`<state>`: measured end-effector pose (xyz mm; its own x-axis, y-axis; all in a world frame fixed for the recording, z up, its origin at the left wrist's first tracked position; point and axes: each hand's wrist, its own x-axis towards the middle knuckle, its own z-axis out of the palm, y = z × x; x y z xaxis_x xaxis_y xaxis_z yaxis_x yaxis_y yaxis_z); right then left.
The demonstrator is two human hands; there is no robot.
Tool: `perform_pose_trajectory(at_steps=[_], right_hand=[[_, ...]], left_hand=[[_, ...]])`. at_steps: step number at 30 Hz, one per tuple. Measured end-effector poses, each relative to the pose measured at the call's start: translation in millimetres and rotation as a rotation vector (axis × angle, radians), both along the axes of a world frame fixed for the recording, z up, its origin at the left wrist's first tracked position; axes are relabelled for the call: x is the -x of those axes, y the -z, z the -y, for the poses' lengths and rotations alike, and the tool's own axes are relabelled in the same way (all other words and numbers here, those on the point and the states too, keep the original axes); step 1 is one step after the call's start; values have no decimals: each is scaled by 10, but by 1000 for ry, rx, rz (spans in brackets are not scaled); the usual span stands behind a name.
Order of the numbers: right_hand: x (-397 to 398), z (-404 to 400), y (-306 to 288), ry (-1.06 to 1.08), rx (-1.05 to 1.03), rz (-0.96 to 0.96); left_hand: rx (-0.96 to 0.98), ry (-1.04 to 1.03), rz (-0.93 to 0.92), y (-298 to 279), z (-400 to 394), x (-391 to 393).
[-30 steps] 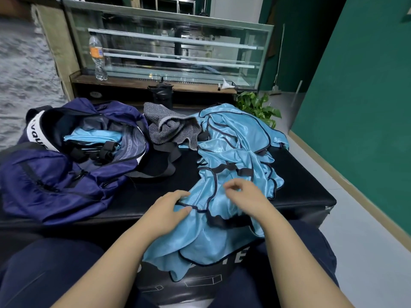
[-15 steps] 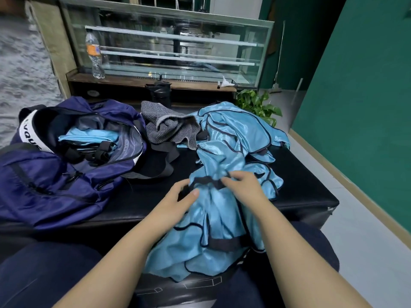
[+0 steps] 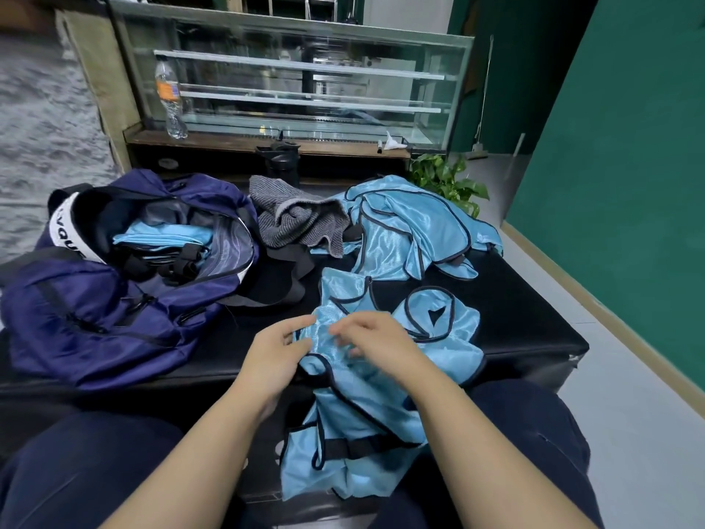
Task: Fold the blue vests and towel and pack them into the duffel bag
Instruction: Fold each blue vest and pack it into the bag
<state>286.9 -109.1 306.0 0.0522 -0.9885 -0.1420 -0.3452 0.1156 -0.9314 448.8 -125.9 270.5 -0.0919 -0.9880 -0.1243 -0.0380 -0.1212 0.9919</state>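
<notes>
Gathering the top edge of the blue vest (image 3: 366, 406), my left hand (image 3: 272, 358) pinches the fabric while my right hand (image 3: 375, 341), blurred, seems to grip it too, so it can be straightened for folding. It drapes off the desk (image 3: 515, 322) onto my lap; duffel bag (image 3: 95, 311) gapes open left, towel (image 3: 301, 219) waiting behind.

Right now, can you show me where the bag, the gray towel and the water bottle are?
duffel bag (image 3: 95, 330): head view, navy front side.
gray towel (image 3: 301, 219): head view, crumpled middle.
water bottle (image 3: 170, 97): head view, orange label.
</notes>
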Motion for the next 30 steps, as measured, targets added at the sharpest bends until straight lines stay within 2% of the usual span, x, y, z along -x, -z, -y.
perform_pose_trajectory(at_steps=[3, 5, 7, 10, 13, 19, 24, 30], right_hand=[[63, 130, 51, 327, 148, -115], [94, 248, 88, 391, 161, -140], [98, 381, 108, 369, 98, -119], [93, 568, 134, 338, -58, 49], [107, 724, 185, 304, -97, 84], [99, 705, -105, 283, 59, 170], [103, 406, -566, 195, 207, 305], [5, -59, -1097, 50, 327, 333]], left_hand=[[7, 4, 30, 35, 13, -43], [9, -14, 26, 51, 8, -58], [1, -9, 35, 45, -14, -75], [6, 18, 80, 16, -38, -103], [25, 30, 126, -68, -85, -122], [24, 65, 171, -167, -114, -176], [15, 48, 92, -342, -127, -123], [182, 174, 381, -903, -184, -130]])
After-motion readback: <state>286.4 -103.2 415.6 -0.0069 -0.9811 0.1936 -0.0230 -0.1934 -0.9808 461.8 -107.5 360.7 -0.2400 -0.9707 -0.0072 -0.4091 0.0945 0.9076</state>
